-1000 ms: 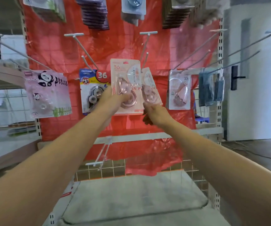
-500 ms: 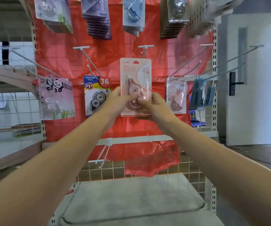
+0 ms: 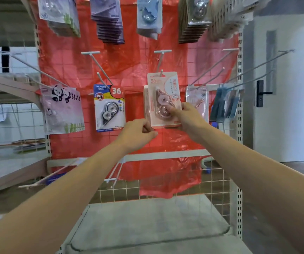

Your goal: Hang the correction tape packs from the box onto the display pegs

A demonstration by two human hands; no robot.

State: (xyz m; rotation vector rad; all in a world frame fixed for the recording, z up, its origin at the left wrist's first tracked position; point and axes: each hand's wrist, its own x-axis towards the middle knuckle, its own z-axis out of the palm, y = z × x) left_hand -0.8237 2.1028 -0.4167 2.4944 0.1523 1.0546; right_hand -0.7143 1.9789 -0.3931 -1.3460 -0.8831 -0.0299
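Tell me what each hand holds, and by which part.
Right hand pinches the pink pack at its lower right blister. Left hand, fingers curled, holds nothing visible.

A pale pink card-backed correction tape pack [image 3: 163,99] carries a clear, glossy plastic blister over its front. It hangs on a thin white matt metal peg [image 3: 161,71]. Behind it lies a crinkled, shiny red plastic sheet [image 3: 134,70] stretched over a white wire grid panel [image 3: 166,191]. Below is a flat grey matt shelf [image 3: 147,222], its surface smooth and dull.
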